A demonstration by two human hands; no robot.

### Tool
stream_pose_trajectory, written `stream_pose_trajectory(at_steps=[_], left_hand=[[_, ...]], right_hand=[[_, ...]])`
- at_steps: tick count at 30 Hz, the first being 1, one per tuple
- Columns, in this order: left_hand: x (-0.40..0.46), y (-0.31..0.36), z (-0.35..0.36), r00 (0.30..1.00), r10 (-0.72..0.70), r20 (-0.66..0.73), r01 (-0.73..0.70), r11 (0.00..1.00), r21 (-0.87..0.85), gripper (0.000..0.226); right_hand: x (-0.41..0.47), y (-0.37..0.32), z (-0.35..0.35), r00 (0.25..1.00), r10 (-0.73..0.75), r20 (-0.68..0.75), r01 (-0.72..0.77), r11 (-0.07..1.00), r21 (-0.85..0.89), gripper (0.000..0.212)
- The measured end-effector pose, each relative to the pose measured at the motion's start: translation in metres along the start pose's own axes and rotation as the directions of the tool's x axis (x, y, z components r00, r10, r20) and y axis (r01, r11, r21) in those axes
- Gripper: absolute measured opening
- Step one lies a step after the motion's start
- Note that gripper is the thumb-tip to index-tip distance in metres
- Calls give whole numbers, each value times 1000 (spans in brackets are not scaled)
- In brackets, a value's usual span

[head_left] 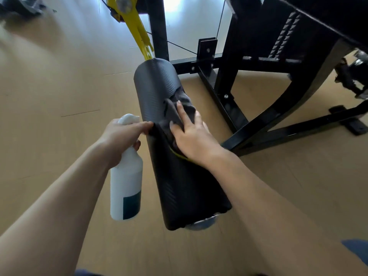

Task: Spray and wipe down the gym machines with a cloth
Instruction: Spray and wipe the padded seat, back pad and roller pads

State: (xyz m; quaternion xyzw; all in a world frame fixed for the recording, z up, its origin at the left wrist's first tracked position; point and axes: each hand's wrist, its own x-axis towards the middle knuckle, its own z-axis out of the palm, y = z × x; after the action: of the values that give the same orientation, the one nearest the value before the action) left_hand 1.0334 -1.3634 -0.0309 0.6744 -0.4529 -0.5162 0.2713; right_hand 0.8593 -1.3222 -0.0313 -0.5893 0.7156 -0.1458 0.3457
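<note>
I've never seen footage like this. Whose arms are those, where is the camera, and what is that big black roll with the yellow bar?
There is no robot here. The single picture comes from a camera worn on a person's head, looking forward and down, so the two bare arms are that person's own.

The left hand holds a white spray bottle, with a finger stretched out to touch the edge of a dark grey cloth. The right hand lies flat on that cloth, pressing it onto the black padded roller.

The roller is part of a gym machine: it sits on the end of a yellow arm, beside a black metal frame that stands on a wooden floor. The person looks to be wiping the pad clean.
</note>
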Motion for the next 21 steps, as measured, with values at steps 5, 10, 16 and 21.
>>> stream_pose_trajectory(at_steps=[5,10,16,21], left_hand=[[-10,2,2,1000,10,-5,-10,999,41,29],[-13,1,2,1000,-10,12,9,999,46,35],[-18,3,5,1000,8,8,-9,999,45,30],[-30,9,9,999,37,-17,-36,998,60,28]], right_hand=[[-35,17,6,1000,5,9,-6,999,31,61],[-139,41,34,999,15,-39,-17,998,-53,81],[-126,42,43,988,49,-144,-51,999,-10,77],[-41,28,23,977,74,-201,-63,996,61,63]])
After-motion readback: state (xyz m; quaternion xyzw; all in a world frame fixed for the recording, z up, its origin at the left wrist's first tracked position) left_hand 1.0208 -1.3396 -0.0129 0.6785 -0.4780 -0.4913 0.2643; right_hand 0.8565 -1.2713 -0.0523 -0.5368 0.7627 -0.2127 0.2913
